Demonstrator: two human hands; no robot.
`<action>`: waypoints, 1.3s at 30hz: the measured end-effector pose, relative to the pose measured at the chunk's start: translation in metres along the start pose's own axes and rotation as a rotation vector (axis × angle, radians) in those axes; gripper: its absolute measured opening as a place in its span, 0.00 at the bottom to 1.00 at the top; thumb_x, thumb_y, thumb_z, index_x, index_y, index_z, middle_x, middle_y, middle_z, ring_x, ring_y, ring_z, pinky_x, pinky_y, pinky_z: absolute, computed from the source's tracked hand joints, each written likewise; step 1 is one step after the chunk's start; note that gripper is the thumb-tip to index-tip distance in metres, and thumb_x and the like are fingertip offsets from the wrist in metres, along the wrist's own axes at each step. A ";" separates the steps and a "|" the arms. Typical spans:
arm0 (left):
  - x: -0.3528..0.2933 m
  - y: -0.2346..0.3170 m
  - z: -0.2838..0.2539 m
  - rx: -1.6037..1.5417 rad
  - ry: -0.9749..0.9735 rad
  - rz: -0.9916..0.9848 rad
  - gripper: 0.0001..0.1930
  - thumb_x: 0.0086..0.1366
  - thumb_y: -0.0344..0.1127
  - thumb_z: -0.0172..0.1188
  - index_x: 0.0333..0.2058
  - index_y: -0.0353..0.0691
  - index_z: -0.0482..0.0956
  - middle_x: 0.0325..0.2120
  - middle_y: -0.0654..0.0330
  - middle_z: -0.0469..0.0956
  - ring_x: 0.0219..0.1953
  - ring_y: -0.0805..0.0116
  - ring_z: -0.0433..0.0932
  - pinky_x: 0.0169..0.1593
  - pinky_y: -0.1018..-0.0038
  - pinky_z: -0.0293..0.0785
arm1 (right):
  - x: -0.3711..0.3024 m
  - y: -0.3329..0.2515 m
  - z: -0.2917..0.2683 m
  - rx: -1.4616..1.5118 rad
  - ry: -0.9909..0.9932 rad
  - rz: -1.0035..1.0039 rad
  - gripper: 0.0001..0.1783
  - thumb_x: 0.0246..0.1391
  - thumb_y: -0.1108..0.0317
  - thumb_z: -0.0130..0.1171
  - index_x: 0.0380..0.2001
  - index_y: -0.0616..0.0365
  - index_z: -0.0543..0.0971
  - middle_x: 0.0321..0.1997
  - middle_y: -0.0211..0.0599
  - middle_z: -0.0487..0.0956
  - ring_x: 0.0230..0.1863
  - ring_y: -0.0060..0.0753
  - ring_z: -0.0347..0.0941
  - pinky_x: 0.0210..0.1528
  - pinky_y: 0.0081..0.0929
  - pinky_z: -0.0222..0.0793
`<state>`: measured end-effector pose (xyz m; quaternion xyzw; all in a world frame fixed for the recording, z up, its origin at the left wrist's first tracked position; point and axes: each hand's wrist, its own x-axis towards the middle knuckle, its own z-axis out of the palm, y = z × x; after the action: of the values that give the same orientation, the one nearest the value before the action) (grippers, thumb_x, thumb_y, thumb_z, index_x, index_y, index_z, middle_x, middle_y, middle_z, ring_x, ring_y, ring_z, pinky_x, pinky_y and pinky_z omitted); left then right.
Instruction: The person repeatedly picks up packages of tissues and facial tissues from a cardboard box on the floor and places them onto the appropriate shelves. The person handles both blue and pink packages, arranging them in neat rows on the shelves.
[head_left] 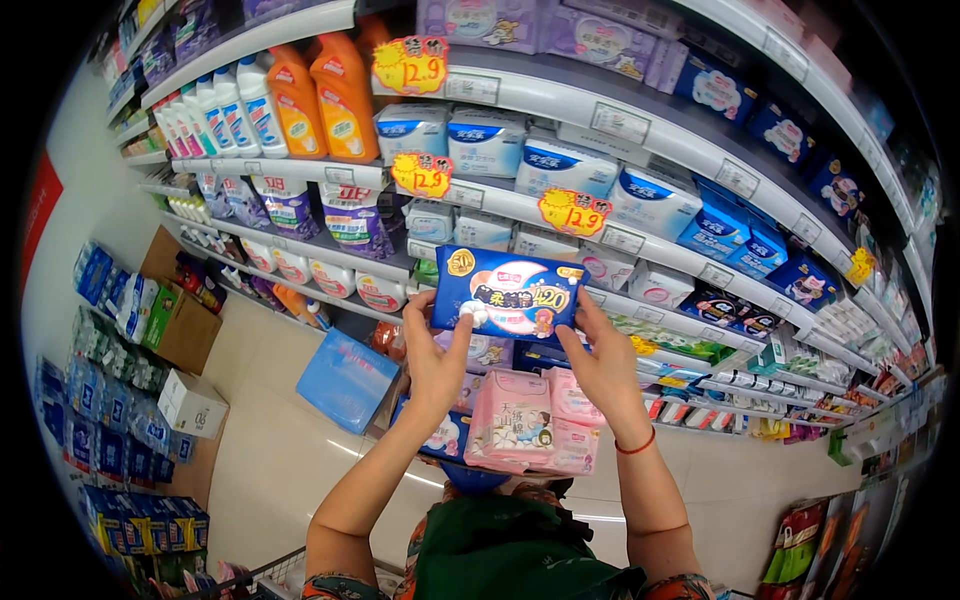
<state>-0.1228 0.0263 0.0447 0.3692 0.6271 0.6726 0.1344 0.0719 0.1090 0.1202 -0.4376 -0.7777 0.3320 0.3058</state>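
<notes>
A blue package with a pale crescent printed on its front is held up near the centre of the frame, its front turned toward the camera and its top edge sloping slightly down to the right. Its left end is gripped by the left hand and its right end by the right hand. On both hands the fingers are closed only as far as the package between them allows: each thumb is laid on the front near a lower corner, while the other fingers are partly hidden at the ends and behind, so their exact placement cannot be told. A red bracelet is worn on the right wrist.

Just below the blue package in the frame, at the lower centre, pink packages are stacked close together. To their left, a light blue box is seen near the shelves, above the pale floor.

Beyond the hands, the shelves are filled with goods: orange bottles at the upper left, purple-and-white pouches beneath them, and white-and-blue packages at the upper centre. Yellow-and-red price signs are fixed along the shelf edges. At the left, a white carton is placed beside stacked packs. A green garment is seen at the bottom centre.
</notes>
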 end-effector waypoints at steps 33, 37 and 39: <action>-0.023 0.177 0.232 -0.252 -0.413 0.431 0.28 0.63 0.30 0.64 0.57 0.33 0.61 0.51 0.49 0.64 0.53 0.59 0.68 0.57 0.65 0.68 | -0.059 0.042 -0.248 -0.037 0.672 -0.114 0.31 0.58 0.71 0.62 0.64 0.67 0.68 0.48 0.61 0.81 0.52 0.46 0.81 0.46 0.32 0.77; -0.020 0.190 0.262 -0.220 -0.416 0.504 0.28 0.63 0.31 0.64 0.57 0.33 0.61 0.50 0.49 0.65 0.53 0.59 0.69 0.56 0.65 0.68 | -0.053 0.055 -0.275 -0.062 0.702 -0.133 0.32 0.58 0.71 0.62 0.64 0.67 0.68 0.47 0.63 0.81 0.52 0.47 0.81 0.45 0.32 0.77; -0.021 0.198 0.276 -0.222 -0.426 0.494 0.27 0.63 0.32 0.64 0.57 0.33 0.61 0.50 0.49 0.66 0.54 0.60 0.69 0.56 0.65 0.68 | -0.050 0.062 -0.288 -0.086 0.722 -0.144 0.32 0.57 0.70 0.62 0.64 0.67 0.68 0.47 0.63 0.81 0.51 0.47 0.81 0.44 0.32 0.77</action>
<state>0.1314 0.1833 0.2082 0.6250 0.3997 0.6568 0.1347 0.3436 0.1612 0.2332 -0.4832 -0.6617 0.1009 0.5644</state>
